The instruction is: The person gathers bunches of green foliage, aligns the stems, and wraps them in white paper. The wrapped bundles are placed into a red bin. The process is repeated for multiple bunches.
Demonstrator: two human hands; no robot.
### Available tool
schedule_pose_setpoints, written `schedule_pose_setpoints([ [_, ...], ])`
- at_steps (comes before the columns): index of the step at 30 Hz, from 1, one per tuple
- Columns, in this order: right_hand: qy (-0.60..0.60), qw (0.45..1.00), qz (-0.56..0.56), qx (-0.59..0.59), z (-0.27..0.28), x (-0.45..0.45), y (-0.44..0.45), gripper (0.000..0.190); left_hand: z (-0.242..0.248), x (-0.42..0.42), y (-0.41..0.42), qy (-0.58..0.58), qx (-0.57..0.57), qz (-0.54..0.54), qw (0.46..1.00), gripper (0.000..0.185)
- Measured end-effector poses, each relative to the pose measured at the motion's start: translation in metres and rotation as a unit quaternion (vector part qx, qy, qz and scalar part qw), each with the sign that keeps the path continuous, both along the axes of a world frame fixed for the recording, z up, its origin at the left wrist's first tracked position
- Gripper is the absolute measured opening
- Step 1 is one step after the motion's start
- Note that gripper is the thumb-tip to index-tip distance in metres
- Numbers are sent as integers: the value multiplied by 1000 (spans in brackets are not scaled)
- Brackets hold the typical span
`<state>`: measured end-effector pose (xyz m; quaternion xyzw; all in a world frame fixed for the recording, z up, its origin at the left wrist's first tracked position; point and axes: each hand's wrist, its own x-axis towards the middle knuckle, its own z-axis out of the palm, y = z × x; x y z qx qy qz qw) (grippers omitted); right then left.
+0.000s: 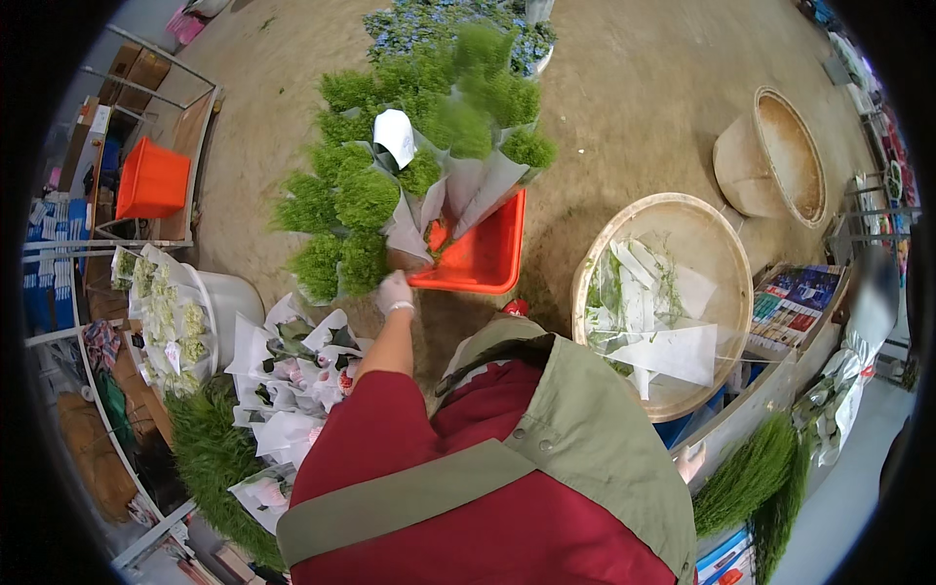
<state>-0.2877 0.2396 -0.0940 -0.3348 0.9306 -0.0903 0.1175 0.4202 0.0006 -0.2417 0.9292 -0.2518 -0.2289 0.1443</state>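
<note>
My gloved left hand [395,294] grips the near rim of an orange-red plastic crate [475,274], at the left end of its visible edge. Bunches of feathery green foliage [365,197], wrapped in pale sleeves, stand in and around the crate. A white paper piece [395,139] sits among them, and the farther bunches look blurred. Only part of my right hand [689,462] shows past my apron, by the edge of a side table [760,398]. Long green stems [746,475] lie beside it; whether it holds anything is hidden.
At right, a large round tub [738,292] contains wrapper scraps and cuttings; another tub [731,157] tilts beyond it. Paper-wrapped pink flowers [292,373] and a white bucket [234,300] crowd my left. Blue flowers [409,33] stand ahead; an orange bin [153,179] rests on a rack.
</note>
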Motion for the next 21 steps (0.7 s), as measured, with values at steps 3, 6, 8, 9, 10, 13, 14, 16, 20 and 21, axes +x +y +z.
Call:
schedule_pose_setpoints([
  [3, -60, 995, 85, -14, -10, 25, -53, 54, 45, -29, -2, -20, -192, -279, 941, 30],
  [6, -207, 971, 105, -57, -20, 70, -137, 48, 116, -60, -29, -30, -267, -366, 891, 21],
  [8, -303, 936, 167, -67, -18, 120, -195, 55, 170, -80, -55, 6, -295, -459, 838, 20],
  [9, -286, 919, 267, -50, -12, 147, -223, 63, 196, -92, -68, 29, -304, -515, 801, 20],
  [10, -311, 882, 346, -74, -5, 178, -248, 73, 221, -110, -79, 1, -369, -547, 752, 20],
  [13, -321, 764, 537, -155, 24, 265, -305, 107, 283, -177, -110, 45, -468, -554, 687, 27],
  [14, -360, 748, 520, -201, 32, 291, -317, 111, 301, -199, -120, 172, -482, -530, 676, 26],
  [16, -270, 805, 447, -281, 45, 323, -331, 96, 330, -243, -135, 345, -428, -533, 643, 26],
  [20, -368, 808, 262, -377, 71, 302, -336, 76, 368, -314, -121, 616, -222, -521, 548, 26],
  [21, -398, 789, 210, -418, 80, 284, -336, 71, 375, -327, -115, 449, -260, -655, 549, 24],
])
